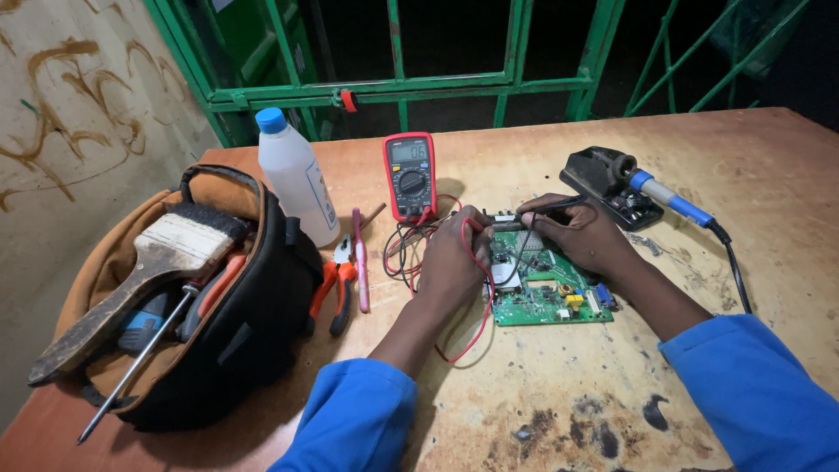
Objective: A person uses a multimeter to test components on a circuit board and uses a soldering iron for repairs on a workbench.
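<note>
the person leans over a scuffed wooden table (pixel 559 393), both blue sleeves pushed toward a green circuit board (pixel 546 293) that lies flat near the middle of the tabletop. the left hand (pixel 454 253) is clenched around a probe with a red lead (pixel 476 323), its tip pressed down at the board's upper left edge; the red wire loops back under the wrist. the right hand (pixel 581 232) pinches a black probe (pixel 546 207), laid almost level, its tip meeting the board's top edge just beside the other hand's fingers. the two hands nearly touch over the far end of the board.

just behind them stands a red multimeter (pixel 410 175), display lit, its leads tangled in front of it. to the right of the hands, a soldering iron (pixel 669 199) with a blue handle rests in a black stand (pixel 603 175), its cable trailing off toward the table's right edge.

left of the meter there is a white plastic bottle (pixel 297 179) with a blue cap, then a pink pen-like tool (pixel 359 258) and orange-handled pliers (pixel 336 288) lying side by side. an open tool bag (pixel 236 341) sits at the far left (stuffed, really), with a worn paintbrush (pixel 157 262) and a long screwdriver (pixel 140 358) poking out. a green metal grille (pixel 402 87) runs behind the table.
</note>
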